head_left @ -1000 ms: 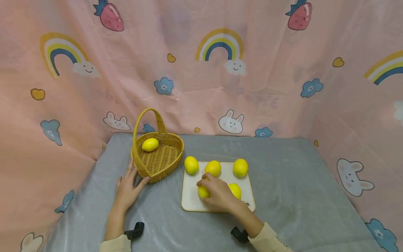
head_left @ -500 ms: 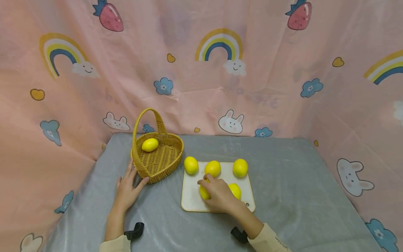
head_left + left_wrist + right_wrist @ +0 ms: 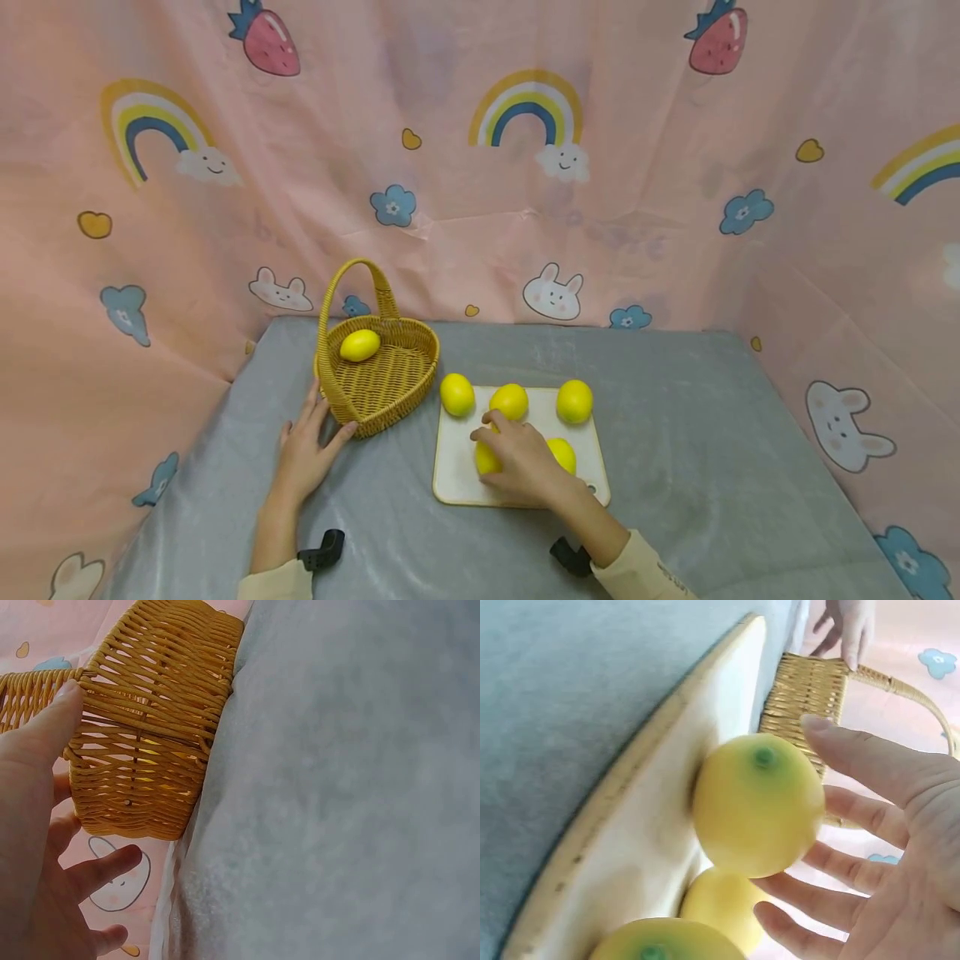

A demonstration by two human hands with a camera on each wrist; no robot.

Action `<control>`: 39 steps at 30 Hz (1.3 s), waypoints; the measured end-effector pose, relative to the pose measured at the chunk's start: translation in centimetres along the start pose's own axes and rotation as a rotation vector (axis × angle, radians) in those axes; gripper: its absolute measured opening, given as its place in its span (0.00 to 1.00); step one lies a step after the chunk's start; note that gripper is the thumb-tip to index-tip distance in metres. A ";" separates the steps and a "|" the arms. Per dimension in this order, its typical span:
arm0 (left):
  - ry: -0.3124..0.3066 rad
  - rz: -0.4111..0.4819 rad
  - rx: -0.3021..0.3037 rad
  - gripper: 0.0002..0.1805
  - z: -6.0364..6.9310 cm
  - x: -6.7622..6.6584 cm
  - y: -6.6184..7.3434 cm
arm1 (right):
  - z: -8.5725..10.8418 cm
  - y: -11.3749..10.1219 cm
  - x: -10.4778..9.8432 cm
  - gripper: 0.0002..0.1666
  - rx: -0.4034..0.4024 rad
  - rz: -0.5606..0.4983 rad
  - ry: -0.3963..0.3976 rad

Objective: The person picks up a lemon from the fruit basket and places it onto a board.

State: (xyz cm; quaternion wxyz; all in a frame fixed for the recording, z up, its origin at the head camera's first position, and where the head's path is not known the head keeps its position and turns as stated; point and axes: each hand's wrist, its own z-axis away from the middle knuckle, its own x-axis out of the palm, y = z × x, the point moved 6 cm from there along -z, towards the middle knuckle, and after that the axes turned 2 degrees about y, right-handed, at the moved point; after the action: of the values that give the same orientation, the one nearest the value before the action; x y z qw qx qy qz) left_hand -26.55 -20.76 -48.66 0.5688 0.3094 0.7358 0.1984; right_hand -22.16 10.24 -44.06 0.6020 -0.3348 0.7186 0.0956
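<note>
A heart-shaped wicker basket (image 3: 386, 408) with a tall handle stands at the left, one lemon (image 3: 360, 345) inside it. My left hand (image 3: 303, 454) rests against its near side, thumb at the pointed front and straight fingers along the left wall. On a white board (image 3: 457, 483) sit several lemons. My right hand (image 3: 525, 462) reaches over the front-left lemon (image 3: 486, 458), partly covering it. In the right wrist view this lemon (image 3: 757, 810) is on the board, with loosely bent fingers beyond it and the thumb tip close to its edge.
Other lemons on the board are at back left (image 3: 457, 394), back middle (image 3: 509, 402), back right (image 3: 574, 402) and front right (image 3: 561, 455). A grey cloth (image 3: 690, 467) covers the table. A pink patterned curtain (image 3: 465, 242) rises behind it.
The front-left lemon shifted slightly to the right under my right hand early on, and the right fingers look slightly more spread now. My left hand and the basket stay in place.
</note>
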 end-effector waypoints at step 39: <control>0.013 0.002 0.010 0.36 -0.1 0.0 0.1 | -13.4 -3.3 -3.6 0.22 -0.014 -0.237 -0.097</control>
State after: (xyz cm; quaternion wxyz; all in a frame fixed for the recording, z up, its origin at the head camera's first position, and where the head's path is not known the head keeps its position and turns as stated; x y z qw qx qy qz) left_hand -26.60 -20.69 -48.62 0.5624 0.3116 0.7401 0.1971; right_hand -30.73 1.82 -36.43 0.6409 -0.4164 0.6433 0.0450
